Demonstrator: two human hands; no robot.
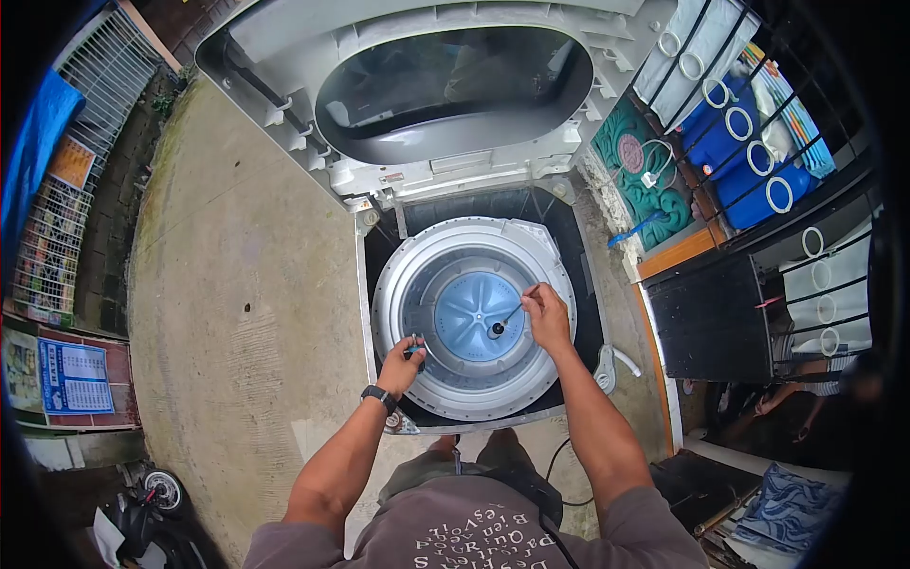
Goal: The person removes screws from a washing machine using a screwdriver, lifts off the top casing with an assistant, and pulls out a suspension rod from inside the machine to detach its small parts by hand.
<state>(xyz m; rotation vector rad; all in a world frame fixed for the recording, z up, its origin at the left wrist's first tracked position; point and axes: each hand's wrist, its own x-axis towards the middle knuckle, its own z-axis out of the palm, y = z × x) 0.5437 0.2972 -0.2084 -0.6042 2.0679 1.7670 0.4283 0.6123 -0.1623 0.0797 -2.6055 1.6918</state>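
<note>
A washing machine stands with its top raised, showing a round metal tub [398, 256] and, at its bottom, a blue pulsator [464, 308]. My right hand [548, 318] is closed on a thin rod over the right side of the tub. The rod slants down to a dark round end [498, 329] above the pulsator. At the tub's left rim my left hand [402, 366] is closed around a small bluish object [414, 351], too small to name. A dark watch [379, 398] is on my left wrist.
The raised grey top cover [284, 57] with its dark window leans behind the tub. A black cable [555, 465] and a grey hose [626, 360] lie near the machine. Barred railings, blue containers [749, 180] and part of another person [806, 394] are at right.
</note>
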